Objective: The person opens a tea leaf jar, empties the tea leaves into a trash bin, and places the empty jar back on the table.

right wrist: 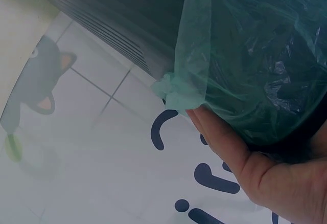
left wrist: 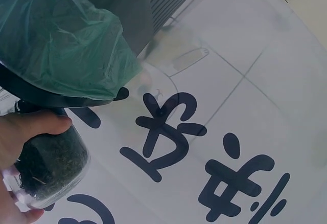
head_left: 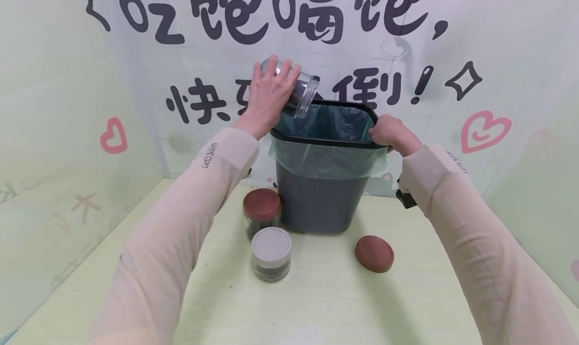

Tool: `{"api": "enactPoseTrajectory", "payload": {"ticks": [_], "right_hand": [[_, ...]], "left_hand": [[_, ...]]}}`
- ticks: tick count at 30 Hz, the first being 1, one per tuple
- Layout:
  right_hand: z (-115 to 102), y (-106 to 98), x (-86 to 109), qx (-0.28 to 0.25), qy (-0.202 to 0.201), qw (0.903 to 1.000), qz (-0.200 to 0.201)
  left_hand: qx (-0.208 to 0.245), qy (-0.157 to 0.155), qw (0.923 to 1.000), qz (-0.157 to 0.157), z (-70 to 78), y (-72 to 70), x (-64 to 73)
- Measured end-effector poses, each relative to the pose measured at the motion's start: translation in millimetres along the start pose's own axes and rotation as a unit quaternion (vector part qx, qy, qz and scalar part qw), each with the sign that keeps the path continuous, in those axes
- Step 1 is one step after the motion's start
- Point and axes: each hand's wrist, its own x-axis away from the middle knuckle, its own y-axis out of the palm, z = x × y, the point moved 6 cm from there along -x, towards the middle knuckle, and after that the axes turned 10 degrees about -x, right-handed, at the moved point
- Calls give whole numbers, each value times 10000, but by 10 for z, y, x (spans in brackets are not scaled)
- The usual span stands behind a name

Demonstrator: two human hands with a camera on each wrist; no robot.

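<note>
My left hand [head_left: 270, 91] grips a clear glass jar [head_left: 305, 95], tipped with its open mouth at the left of the bin's rim. Dark, dried leaf-like bits [left wrist: 53, 162] fill part of the jar in the left wrist view. The grey trash bin [head_left: 316, 199] has a black rim [head_left: 334, 143] and a green plastic liner [head_left: 332, 160] folded over it. At the bin's right side, my right hand [head_left: 394, 134] holds the rim, thumb inside over the liner; in the right wrist view its fingers [right wrist: 222, 134] lie along the outside of the liner.
On the pale table [head_left: 316, 305], a jar with a red lid [head_left: 262, 204] stands against the bin's left side. Before it is a smaller jar with a whitish lid [head_left: 271, 245]. A loose red lid [head_left: 374, 253] lies at the right. A printed wall sheet [head_left: 217, 59] hangs close behind.
</note>
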Motion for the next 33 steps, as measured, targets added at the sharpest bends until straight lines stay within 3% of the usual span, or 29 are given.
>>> {"api": "enactPoseTrajectory", "payload": {"ticks": [7,20,28,33], "right_hand": [[4,14,-8,-24,45,10000,-45],[3,11,-10,86,51,10000,-6],[-5,12,-13,145,106,9998,-74],[-10,6,-7,214,104,9997,-89]], "left_hand": [[-402,234,9985,277,44,-31,-17],[-746,473,9959,185,62,-69,-80],[-869,540,9937,450,66,-109,-96],[-954,616,9927,416,80,-127,-121]]}}
